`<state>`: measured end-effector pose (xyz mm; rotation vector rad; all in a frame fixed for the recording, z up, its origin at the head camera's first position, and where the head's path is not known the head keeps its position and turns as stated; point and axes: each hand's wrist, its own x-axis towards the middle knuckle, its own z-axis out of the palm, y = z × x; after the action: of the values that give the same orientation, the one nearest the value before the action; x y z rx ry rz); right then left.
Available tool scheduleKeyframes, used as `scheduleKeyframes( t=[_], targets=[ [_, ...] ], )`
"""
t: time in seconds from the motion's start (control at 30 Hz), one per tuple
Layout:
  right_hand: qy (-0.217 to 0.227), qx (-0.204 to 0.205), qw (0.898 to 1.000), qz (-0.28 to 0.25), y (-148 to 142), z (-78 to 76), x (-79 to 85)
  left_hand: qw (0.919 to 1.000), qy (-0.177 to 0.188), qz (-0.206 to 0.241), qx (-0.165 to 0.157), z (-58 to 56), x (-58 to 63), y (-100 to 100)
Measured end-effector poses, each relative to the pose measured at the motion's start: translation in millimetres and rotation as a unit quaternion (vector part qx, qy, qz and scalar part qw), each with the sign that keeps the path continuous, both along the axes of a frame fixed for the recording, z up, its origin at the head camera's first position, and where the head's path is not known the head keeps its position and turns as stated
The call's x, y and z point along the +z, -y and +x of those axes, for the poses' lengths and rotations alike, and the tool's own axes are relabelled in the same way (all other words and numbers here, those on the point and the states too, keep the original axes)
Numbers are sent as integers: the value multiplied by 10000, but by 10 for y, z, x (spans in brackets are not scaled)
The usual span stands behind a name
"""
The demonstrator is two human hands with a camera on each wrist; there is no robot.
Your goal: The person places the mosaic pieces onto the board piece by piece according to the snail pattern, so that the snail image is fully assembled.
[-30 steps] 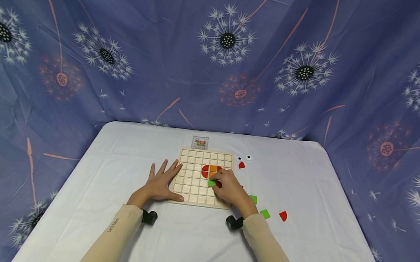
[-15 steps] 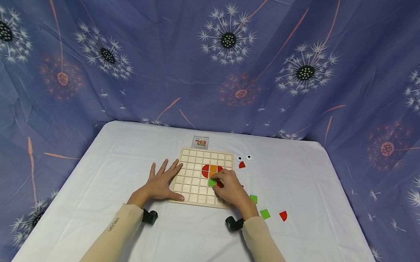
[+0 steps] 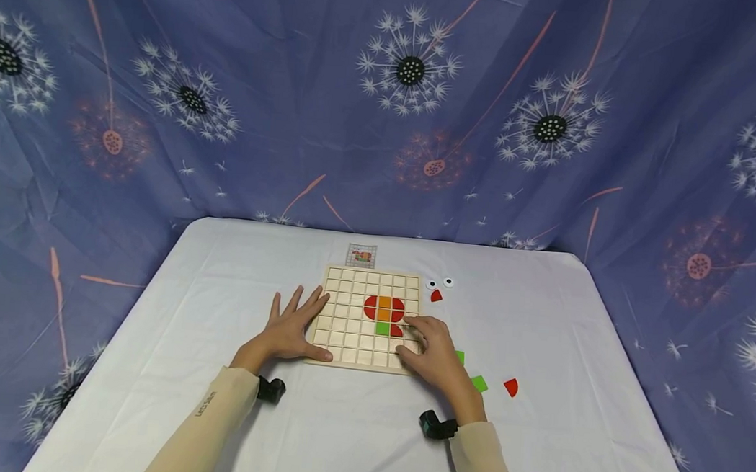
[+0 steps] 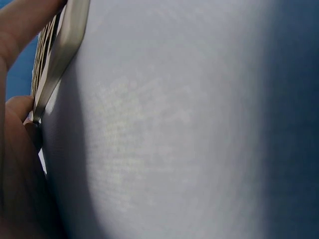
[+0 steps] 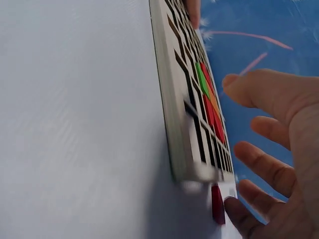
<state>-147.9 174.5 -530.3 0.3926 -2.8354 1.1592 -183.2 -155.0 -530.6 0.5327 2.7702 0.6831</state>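
My left hand (image 3: pixel 288 331) spreads its fingers along the left edge of a wooden grid board (image 3: pixel 346 328), fingertips on the rim. Set in the board's cells are two orange squares (image 3: pixel 384 308), red quarter-circle pieces (image 3: pixel 370 307) on both sides of them, a green square (image 3: pixel 382 329) below, and another red quarter-circle (image 3: pixel 396 330) beside it. My right hand (image 3: pixel 436 351) hovers over the board's right edge, fingers loosely bent and apart, with nothing between them. In the right wrist view a red piece (image 5: pixel 218 205) lies just past the board's corner.
Behind the board lies a small picture card (image 3: pixel 361 256) with a coloured figure on a grid. To the right are two round eye pieces (image 3: pixel 432 285), a red quarter-circle (image 3: pixel 436 296), green squares (image 3: pixel 479 384), partly behind my right hand, and another red quarter-circle (image 3: pixel 511 387).
My right hand has left the green and red pieces and moved right and toward me, uncovering them in their cells. My left hand stays put.
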Motion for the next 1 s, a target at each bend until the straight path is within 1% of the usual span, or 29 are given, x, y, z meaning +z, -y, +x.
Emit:
scheduleKeyframes(
  t=[0.13,0.2,0.4,0.57,0.73,0.87,1.0],
  targets=[
    [-180,-227,9995,-158,-138,122,2,10000,-5,-32,6,0,-3,-6],
    [-253,-364,9989,-150,-217,181,-3,10000,-7,-33,2,-1,-5,-9],
    [-198,-784,9967,-89,-446,352,-16,10000,19,-31,5,-2,-9,-7],
    [-246,-996,9947,-29,-613,451,-23,10000,10,-48,3,-3,-14,-2],
    [-269,-1135,9931,65,-757,476,-70,10000,8,-57,-5,1,-4,0],
    [-268,-1175,9926,117,-833,456,-106,10000,0,-63,-2,1,-2,-3],
    [-173,-1207,9924,178,-883,421,-137,10000,-6,-88,-5,-2,-9,-8]
  ],
)
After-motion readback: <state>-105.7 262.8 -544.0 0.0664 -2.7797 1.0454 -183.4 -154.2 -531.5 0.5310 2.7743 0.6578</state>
